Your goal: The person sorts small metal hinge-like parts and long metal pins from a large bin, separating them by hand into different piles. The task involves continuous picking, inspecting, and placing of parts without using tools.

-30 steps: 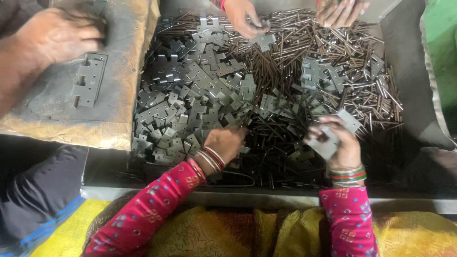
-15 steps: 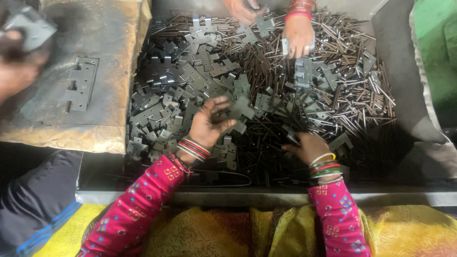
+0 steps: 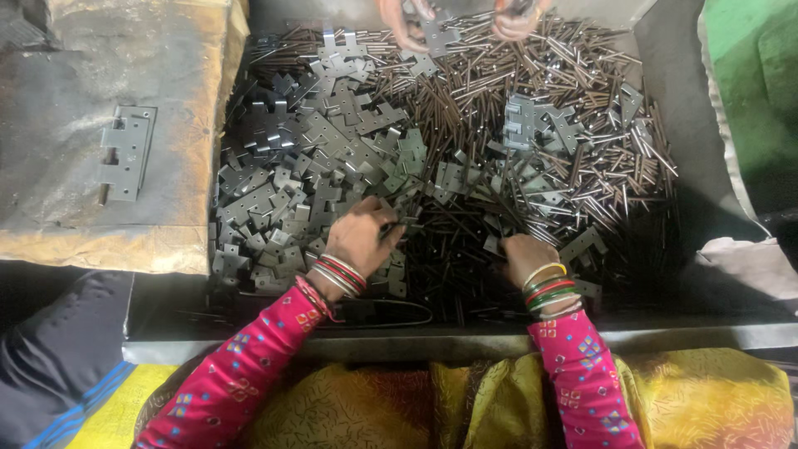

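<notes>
The left hand (image 3: 362, 235) rests curled on the grey hinge plates (image 3: 291, 175) in the tray (image 3: 690, 158), fingers pinching a thin pin (image 3: 389, 230); the right hand (image 3: 525, 256) digs into the metal pins (image 3: 499, 108), its grip hidden

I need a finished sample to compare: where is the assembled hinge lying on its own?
In the head view, the assembled hinge lies flat on the worn board at far left, outside the tray, left of the hinge-leaf pile.

Left hand (image 3: 362, 237) drawn back nearer, right hand (image 3: 525, 258) now down among the pins (image 3: 465, 241), hinge plate gone
</notes>
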